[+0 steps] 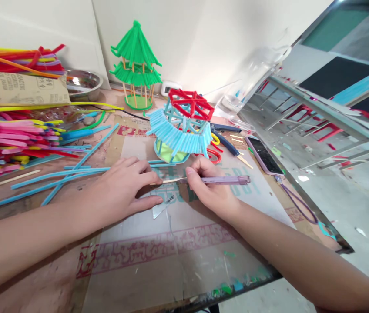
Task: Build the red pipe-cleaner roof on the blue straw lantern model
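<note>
My left hand [129, 184] lies on the plastic-covered work surface, its fingertips pinning a thin wooden stick [170, 180]. Its thumb rests apart, beside a small clear triangular scrap [160, 210]. In my right hand [208, 184] is a slim, see-through purple pen-shaped tool [225, 180], its tip at the stick's right end; I cannot tell whether the tip is a pen point or a blade. Just behind my hands stands a pagoda model [179, 130] with a light-blue pipe-cleaner skirt, a red top frame and a pale green base.
A finished-looking green pagoda [136, 65] stands by the wall. Bundled pipe cleaners [11, 139] and loose blue ones [57, 178] lie left, near a metal bowl [85, 84]. Dark-handled pliers [226, 141], a phone [264, 155] and a clear jug [236, 98] are right, near the table edge.
</note>
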The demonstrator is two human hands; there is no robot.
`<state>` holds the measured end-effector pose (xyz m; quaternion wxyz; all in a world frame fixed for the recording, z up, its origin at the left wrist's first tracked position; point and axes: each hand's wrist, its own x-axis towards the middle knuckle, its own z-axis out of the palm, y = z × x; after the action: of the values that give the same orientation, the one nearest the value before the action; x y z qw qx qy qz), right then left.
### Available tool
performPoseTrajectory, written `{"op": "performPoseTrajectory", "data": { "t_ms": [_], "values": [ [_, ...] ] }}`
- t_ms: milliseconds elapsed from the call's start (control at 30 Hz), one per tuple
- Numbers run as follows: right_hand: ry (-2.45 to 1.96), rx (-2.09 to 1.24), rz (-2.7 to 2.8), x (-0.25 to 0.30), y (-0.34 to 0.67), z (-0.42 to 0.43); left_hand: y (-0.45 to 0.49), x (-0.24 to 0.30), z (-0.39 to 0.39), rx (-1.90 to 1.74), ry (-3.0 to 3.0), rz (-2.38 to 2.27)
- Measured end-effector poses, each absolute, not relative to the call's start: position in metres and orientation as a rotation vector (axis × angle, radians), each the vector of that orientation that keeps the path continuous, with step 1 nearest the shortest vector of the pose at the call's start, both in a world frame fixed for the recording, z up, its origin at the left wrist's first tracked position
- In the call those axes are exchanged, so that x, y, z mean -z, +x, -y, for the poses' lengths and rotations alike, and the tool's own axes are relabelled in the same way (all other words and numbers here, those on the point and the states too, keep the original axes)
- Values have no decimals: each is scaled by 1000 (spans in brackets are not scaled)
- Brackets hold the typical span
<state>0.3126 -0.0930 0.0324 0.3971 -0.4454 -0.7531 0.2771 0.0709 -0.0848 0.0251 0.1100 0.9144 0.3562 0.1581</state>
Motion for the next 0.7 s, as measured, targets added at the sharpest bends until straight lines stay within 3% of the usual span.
{"op": "performPoseTrajectory", "data": {
  "t_ms": [700],
  "values": [
    [-1103, -625, 1952, -31, 313, 91, 71, -28, 85, -422, 2682, -1053]
  ]
}}
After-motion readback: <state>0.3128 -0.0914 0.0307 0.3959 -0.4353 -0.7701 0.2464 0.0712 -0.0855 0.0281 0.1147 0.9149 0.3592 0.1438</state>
